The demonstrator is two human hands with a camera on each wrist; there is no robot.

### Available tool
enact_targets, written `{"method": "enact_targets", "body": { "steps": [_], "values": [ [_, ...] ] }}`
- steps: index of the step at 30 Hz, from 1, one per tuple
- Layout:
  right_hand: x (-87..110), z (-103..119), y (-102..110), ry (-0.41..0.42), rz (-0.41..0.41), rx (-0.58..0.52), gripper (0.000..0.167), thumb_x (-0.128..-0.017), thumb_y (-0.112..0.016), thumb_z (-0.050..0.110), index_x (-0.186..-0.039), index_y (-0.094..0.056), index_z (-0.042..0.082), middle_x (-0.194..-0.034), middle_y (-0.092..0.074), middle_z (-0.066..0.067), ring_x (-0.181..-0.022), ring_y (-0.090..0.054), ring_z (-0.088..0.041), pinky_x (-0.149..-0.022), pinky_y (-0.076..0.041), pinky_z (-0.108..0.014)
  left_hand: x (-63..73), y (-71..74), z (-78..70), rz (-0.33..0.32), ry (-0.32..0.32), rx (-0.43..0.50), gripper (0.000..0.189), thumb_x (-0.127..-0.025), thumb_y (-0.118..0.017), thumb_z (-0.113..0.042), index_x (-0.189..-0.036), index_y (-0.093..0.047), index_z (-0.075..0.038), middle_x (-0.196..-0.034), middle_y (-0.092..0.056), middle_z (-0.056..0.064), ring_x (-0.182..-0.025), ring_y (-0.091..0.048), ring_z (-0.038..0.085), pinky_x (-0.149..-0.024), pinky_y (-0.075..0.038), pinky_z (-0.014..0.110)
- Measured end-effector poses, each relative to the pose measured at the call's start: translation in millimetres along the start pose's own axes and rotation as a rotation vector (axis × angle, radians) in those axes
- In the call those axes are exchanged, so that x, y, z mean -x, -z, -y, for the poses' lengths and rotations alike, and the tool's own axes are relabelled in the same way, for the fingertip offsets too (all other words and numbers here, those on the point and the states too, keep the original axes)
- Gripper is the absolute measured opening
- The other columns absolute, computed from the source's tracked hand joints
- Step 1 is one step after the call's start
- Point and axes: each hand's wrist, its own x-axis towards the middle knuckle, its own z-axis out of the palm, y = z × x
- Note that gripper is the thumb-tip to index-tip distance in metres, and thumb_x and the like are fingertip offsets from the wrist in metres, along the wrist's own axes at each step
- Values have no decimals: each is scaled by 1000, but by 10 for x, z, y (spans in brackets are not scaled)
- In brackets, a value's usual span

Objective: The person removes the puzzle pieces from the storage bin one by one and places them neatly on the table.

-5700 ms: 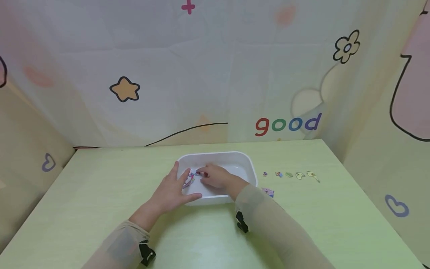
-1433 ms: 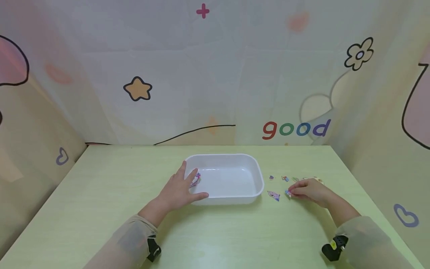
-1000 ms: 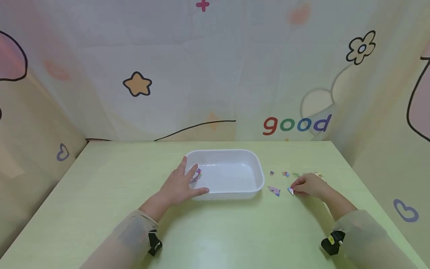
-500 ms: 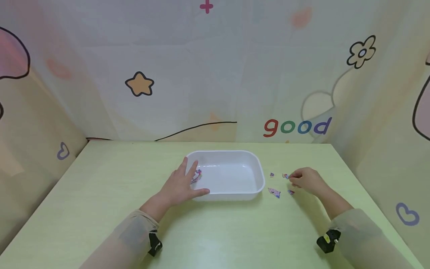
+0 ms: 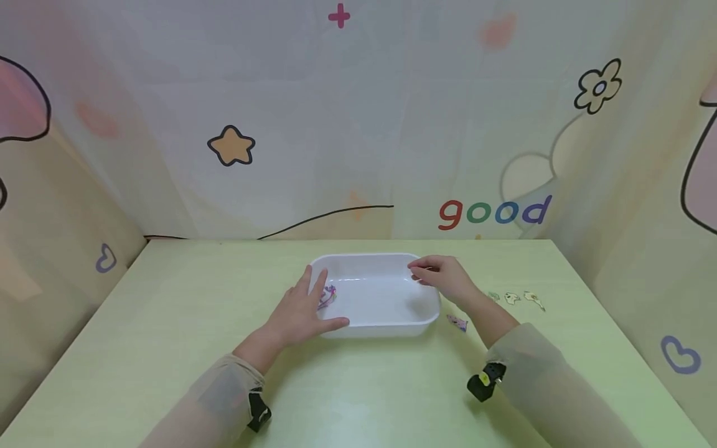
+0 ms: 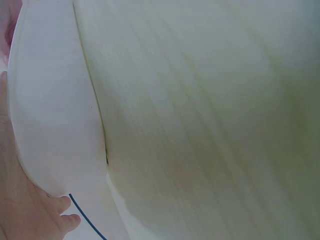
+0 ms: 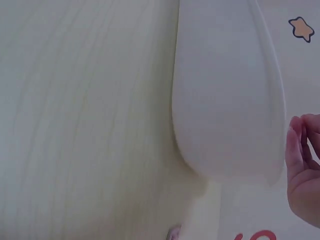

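Observation:
A white plastic tray [image 5: 370, 331] sits mid-table with small colourful cut-outs [image 5: 328, 297], likely stickers, inside at its left end. My left hand [image 5: 291, 314] rests on the tray's left side, fingers spread, thumb along the front rim. Over the tray's back right corner is my right hand [image 5: 445, 280], fingers loosely bent and tips near the thumb; I see nothing between them. In the right wrist view the fingers [image 7: 295, 155] also show no piece. A pink-purple cut-out [image 5: 457, 323] lies right of the tray. The right hand and wrist hide the spots of other cut-outs.
Farther right on the pale wooden table [image 5: 358, 386] lie a green cut-out [image 5: 493, 296] and two pale yellow cut-outs, one rounded [image 5: 512, 298] and one long [image 5: 534, 300]. A printed cloth backdrop [image 5: 358, 143] encloses the table at the back and sides.
My right hand went from inside the tray to the cut-outs on the right, let one go at the front, then came back left over the tray. The left hand stayed on the tray.

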Motion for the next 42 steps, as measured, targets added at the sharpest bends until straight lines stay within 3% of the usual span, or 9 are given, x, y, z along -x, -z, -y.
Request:
{"method": "enact_targets", "body": {
  "steps": [6, 11, 17, 22, 26, 29, 33, 42],
  "values": [
    [-234, 143, -383, -26, 87, -53, 30, -92, -60, 14, -116, -62, -4, -111, -62, -23, -101, -60, -35, -84, -50, -33, -8, -25, 5, 1, 16, -9, 111, -71, -56, -75, -151, -10, -14, -154, -2, 19, -126, -34, 48, -102, -29, 55],
    [-362, 183, -657, 13, 149, -62, 28, -91, -61, 15, -111, -64, -4, -104, -65, -18, -93, -64, -26, -81, -51, -30, -19, -26, -15, -1, 25, -4, 111, -70, -56, -76, -151, -10, -15, -155, -2, 17, -126, -34, 48, -101, -30, 56],
    [-479, 212, -929, -9, 195, -47, 23, -89, -62, 8, -108, -66, -5, -102, -67, -16, -86, -65, -17, -78, -52, -29, -31, -35, -45, 9, 16, 2, 111, -70, -54, -77, -151, -10, -16, -155, 0, 17, -128, -32, 47, -102, -29, 55],
    [-581, 160, -1094, 50, 232, 169, 27, -88, -63, 8, -114, -66, 0, -102, -66, -12, -91, -62, -21, -79, -51, -29, -40, -25, -42, -3, -1, -36, 110, -71, -51, -79, -151, -11, -14, -154, -1, 20, -127, -33, 47, -102, -30, 55],
    [-582, 143, -1164, 147, 299, 377, 36, -89, -62, 11, -124, -60, 4, -107, -61, -13, -98, -58, -24, -85, -47, -33, -22, -8, -29, -11, -17, -40, 109, -73, -51, -77, -150, -12, -12, -153, -2, 23, -126, -34, 48, -102, -29, 55],
    [-558, 157, -1202, 215, 329, 474, 39, -90, -60, 12, -128, -57, 5, -104, -57, -12, -93, -55, -22, -82, -45, -33, 2, 7, -20, -24, -27, -30, 107, -74, -52, -75, -150, -14, -10, -152, -3, 24, -125, -35, 49, -101, -29, 56],
    [-524, 187, -1233, 253, 327, 544, 35, -89, -61, 12, -123, -61, 6, -98, -54, -8, -86, -50, -18, -77, -43, -31, 18, 17, -14, -23, -27, -19, 107, -74, -51, -76, -150, -15, -10, -152, -3, 24, -126, -33, 49, -101, -28, 57],
    [-506, 216, -1219, 305, 351, 595, 25, -86, -66, 10, -110, -68, 8, -100, -58, -5, -90, -53, -18, -83, -43, -33, 15, 11, -25, -9, -11, -12, 107, -73, -52, -77, -150, -15, -12, -153, -1, 23, -127, -32, 49, -101, -27, 58]
  ]
}}
